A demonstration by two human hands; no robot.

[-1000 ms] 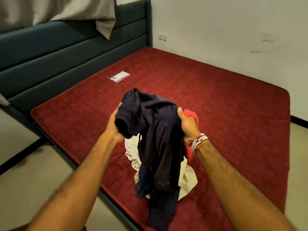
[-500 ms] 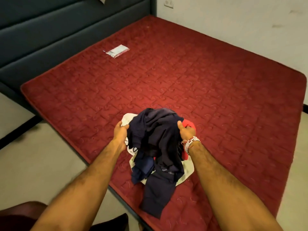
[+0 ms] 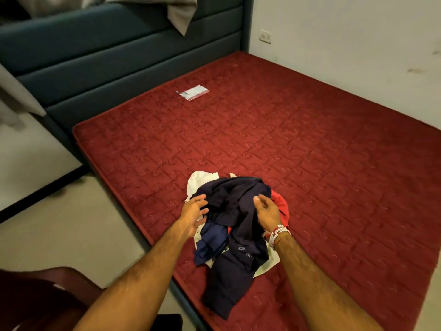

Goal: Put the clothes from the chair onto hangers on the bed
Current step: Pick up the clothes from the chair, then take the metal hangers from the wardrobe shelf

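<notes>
Clothes pile (image 3: pixel 238 206) lengthwise toward bed (image 3: pixel 322 144) edge; left hand (image 3: pixel 192 212) spread, right hand (image 3: pixel 267 212) grip unclear.

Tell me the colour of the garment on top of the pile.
Dark navy garment, clearest in the head view.

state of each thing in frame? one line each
clothes pile, crumpled heap on the mattress near its edge
left hand, fingers spread, at the pile's side, gripping nothing
right hand, relaxed, resting on the pile
plastic packet, lying flat near the headboard
hangers, none in view
</notes>
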